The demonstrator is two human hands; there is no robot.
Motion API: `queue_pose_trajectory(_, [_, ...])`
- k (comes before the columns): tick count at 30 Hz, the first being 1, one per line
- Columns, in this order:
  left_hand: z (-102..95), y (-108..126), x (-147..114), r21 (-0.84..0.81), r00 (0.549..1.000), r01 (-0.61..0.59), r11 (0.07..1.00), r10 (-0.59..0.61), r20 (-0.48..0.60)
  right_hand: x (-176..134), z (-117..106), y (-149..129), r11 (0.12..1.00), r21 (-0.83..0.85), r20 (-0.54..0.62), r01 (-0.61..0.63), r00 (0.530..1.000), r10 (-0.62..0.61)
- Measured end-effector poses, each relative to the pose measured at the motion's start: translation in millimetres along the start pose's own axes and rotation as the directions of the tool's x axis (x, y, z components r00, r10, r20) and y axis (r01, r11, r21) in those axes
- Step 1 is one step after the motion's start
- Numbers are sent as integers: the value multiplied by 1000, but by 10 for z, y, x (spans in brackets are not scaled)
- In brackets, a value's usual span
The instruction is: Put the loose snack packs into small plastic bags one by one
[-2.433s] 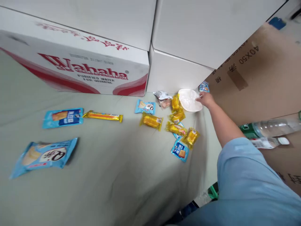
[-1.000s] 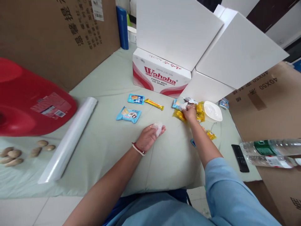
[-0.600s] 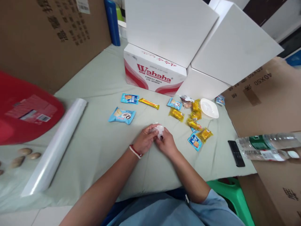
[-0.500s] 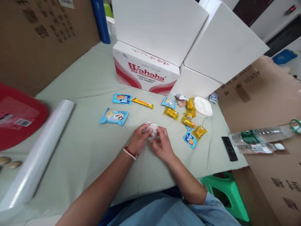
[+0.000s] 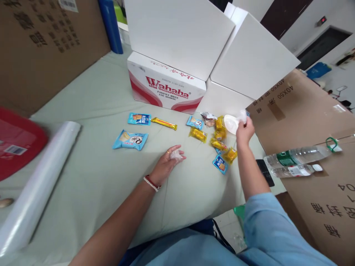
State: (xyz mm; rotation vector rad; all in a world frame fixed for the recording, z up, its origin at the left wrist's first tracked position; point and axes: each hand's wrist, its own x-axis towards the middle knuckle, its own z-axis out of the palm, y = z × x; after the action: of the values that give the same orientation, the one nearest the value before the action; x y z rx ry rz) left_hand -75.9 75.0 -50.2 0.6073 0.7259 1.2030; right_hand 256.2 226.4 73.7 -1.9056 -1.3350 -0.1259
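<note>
A crumpled piece of clear plastic film rests in the fingers of my left hand, low over the middle of the cloth. My right hand reaches out to the right, pinching another whitish bit of clear plastic beside the white bowl. Left of that bowl lie several yellow-wrapped snacks, a small light-blue packet and a blue biscuit packet. Beyond my left hand are a larger light-blue packet, a blue packet and a long yellow bar.
A Wahaha carton and white boxes stand along the back. On the left lie a roll of plastic film and a red object. Two plastic bottles and a black phone are at right, by a cardboard box.
My hands were together around the crumpled plastic. Now they are apart: my right hand has swung right and away to the bowl with some plastic, while my left stays near the middle with its piece.
</note>
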Motion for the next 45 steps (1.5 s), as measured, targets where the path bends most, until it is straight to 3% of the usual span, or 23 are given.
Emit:
queue_pose_trajectory(3, [4,-38,21,1,1000,-3,1000,3,30,608,-4,126,988,-85,-44,-127,991,123])
queue_pose_trajectory(7, [-4,-32,18,15,1000,-17,1000,17,2,775,57,146,983,-99,63,-157,984,164])
queue_pose_trajectory(10, [-6,-4,17,89,997,-59,994,63,-46,550,158,32,992,-74,86,-100,991,106])
queue_pose_trajectory(13, [7,-2,32,169,990,-65,984,85,-113,-115,272,-212,996,84,202,35,978,-52])
queue_pose_trajectory(14, [11,-9,41,186,985,-70,980,98,-144,-435,302,-308,964,255,312,74,937,-155])
queue_pose_trajectory(15, [14,-19,50,200,979,-81,976,116,-169,-782,327,-404,907,419,434,48,866,-247])
queue_pose_trajectory(17, [11,-42,65,219,971,-112,969,153,-184,-1462,374,-578,789,608,568,-93,745,-350])
queue_pose_trajectory(19, [-5,-61,67,221,969,-133,966,173,-175,-1980,437,-703,676,665,660,-316,673,-335])
queue_pose_trajectory(20, [-15,-65,64,222,971,-129,967,168,-170,-2145,477,-740,614,663,695,-429,659,-290])
queue_pose_trajectory(23, [-38,-54,44,218,976,-96,971,134,-169,-2289,584,-740,420,598,790,-683,592,-162])
queue_pose_trajectory(26, [-28,-19,33,158,983,-78,984,102,-150,-2195,600,-657,327,518,855,-790,492,-164])
queue_pose_trajectory(27, [-19,-9,35,117,983,-87,989,104,-151,-2170,585,-634,320,528,848,-787,507,-153])
queue_pose_trajectory(29, [-1,-1,42,37,977,-117,992,121,-176,-2161,543,-613,364,616,775,-699,620,-121])
queue_pose_trajectory(31, [11,-8,50,12,966,-152,988,151,-208,-2194,507,-617,480,702,661,-526,732,-166])
queue_pose_trajectory(32, [14,-15,53,28,962,-168,985,170,-214,-2216,497,-624,544,718,621,-434,752,-220])
queue_pose_trajectory(34, [17,-20,53,70,959,-188,980,198,-202,-2250,494,-634,629,707,611,-324,728,-312])
queue_pose_trajectory(36, [19,0,43,57,964,-181,982,189,-186,-2253,505,-630,627,683,649,-376,706,-284])
queue_pose_trajectory(40, [13,93,16,-75,975,-111,991,94,-203,-2155,505,-600,395,652,732,-648,674,-103])
queue_pose_trajectory(43, [7,121,12,-99,982,-66,993,48,-182,-2078,475,-598,238,611,787,-755,613,-75])
queue_pose_trajectory(45, [5,103,12,-29,971,-112,993,103,-215,-2069,460,-605,205,571,820,-795,565,-91])
